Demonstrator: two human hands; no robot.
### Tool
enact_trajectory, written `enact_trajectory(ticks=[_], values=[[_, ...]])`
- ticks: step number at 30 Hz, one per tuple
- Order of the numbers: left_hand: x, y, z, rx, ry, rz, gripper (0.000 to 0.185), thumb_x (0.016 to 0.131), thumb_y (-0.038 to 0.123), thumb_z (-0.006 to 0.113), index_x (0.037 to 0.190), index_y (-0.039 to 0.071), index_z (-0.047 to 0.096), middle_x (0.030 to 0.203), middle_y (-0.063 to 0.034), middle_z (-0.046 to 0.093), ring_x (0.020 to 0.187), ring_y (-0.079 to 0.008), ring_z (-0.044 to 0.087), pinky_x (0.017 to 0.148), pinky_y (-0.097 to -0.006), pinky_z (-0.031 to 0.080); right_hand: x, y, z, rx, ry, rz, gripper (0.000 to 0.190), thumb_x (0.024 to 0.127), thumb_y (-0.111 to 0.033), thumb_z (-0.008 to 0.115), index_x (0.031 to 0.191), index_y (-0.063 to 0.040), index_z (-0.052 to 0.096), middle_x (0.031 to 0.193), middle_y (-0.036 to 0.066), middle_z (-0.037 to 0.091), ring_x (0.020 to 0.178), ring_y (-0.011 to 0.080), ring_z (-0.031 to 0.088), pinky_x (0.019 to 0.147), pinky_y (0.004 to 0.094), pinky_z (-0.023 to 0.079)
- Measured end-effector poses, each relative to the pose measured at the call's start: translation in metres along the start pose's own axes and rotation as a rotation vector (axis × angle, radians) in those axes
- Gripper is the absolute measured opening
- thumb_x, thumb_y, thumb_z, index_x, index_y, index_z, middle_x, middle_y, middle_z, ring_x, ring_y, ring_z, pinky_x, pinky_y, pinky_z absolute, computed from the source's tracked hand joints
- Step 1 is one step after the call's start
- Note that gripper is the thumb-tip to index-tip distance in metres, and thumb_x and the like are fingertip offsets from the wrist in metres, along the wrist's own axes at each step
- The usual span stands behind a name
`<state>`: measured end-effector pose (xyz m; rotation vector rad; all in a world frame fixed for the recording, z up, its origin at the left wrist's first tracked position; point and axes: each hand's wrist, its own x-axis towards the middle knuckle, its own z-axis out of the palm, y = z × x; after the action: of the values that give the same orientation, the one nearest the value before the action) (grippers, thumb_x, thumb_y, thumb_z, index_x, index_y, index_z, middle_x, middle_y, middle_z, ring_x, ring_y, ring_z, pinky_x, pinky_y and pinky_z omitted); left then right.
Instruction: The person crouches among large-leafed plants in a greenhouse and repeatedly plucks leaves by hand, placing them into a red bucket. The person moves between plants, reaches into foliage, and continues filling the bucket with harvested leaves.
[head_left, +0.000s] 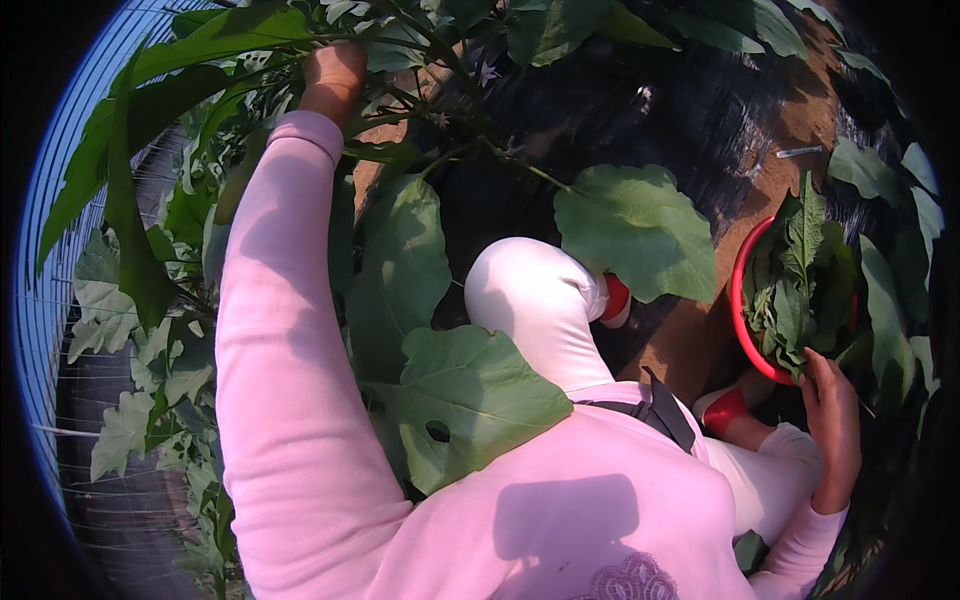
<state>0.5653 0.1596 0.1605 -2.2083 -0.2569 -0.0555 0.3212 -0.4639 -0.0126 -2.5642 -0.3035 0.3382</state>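
My left hand (335, 75) reaches up among the stems of an eggplant plant (442, 49) at the upper left. Leaves and stalks cover its fingers, so whatever they hold is hidden. Low on the right, my right hand (834, 420) has its fingertips at the near rim of a red plastic basin (739, 300). Whether they grip the rim or a leaf cannot be made out. Picked green leaves (791, 300) fill the basin, one standing upright above the others. Pale purple flowers (488, 73) hang from the plant to the right of my left hand.
Broad eggplant leaves (637, 229) spread over my knee, and a holed leaf (480, 405) lies against my torso. Black plastic mulch (645, 112) covers the ground beside a strip of bare soil (802, 127). More plants (885, 300) border the basin on the right.
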Motion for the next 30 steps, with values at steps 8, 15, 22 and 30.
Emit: enact_trajectory(ticks=[8, 15, 22, 30], values=[[-0.015, 0.007, -0.002, -0.337, 0.195, -0.211, 0.028, 0.086, 0.028, 0.056, 0.101, 0.01, 0.07, 0.105, -0.0145, 0.068, 0.097, -0.034, 0.066, 0.08, -0.0412, 0.054, -0.005, -0.007, -0.003, -0.014, -0.039, 0.066, 0.033, 0.087, -0.002, 0.057, 0.12, 0.002, 0.056, 0.104, 0.021, 0.062, 0.092, 0.0363, 0.062, 0.08, 0.0391, 0.048], [-0.014, -0.016, 0.007, -0.54, 0.359, -0.288, 0.03, 0.085, 0.035, 0.056, 0.091, 0.008, 0.068, 0.1, -0.0178, 0.068, 0.095, -0.0377, 0.064, 0.08, -0.0451, 0.052, -0.012, 0.008, 0.006, -0.043, -0.015, 0.025, 0.033, 0.087, -0.002, 0.057, 0.12, 0.002, 0.055, 0.107, 0.021, 0.062, 0.094, 0.0357, 0.062, 0.08, 0.0375, 0.049], [-0.119, 0.062, -0.104, -0.63, 0.237, 0.457, 0.02, 0.088, 0.025, 0.057, 0.096, 0.008, 0.063, 0.087, -0.0122, 0.065, 0.084, -0.0331, 0.063, 0.071, -0.0428, 0.051, -0.016, 0.005, 0.008, -0.026, -0.008, 0.002, 0.033, 0.087, -0.003, 0.059, 0.119, 0.001, 0.055, 0.105, 0.021, 0.063, 0.094, 0.036, 0.063, 0.079, 0.039, 0.05], [-0.224, 0.243, -0.221, -1.251, 0.133, 1.365, 0.041, 0.085, 0.027, 0.064, 0.117, 0.003, 0.057, 0.107, -0.018, 0.061, 0.099, -0.0355, 0.06, 0.083, -0.0416, 0.051, -0.026, 0.008, 0.007, -0.01, 0.034, 0.003, 0.033, 0.086, -0.006, 0.059, 0.118, 0.0, 0.057, 0.1, 0.02, 0.063, 0.09, 0.038, 0.061, 0.077, 0.0405, 0.049]])
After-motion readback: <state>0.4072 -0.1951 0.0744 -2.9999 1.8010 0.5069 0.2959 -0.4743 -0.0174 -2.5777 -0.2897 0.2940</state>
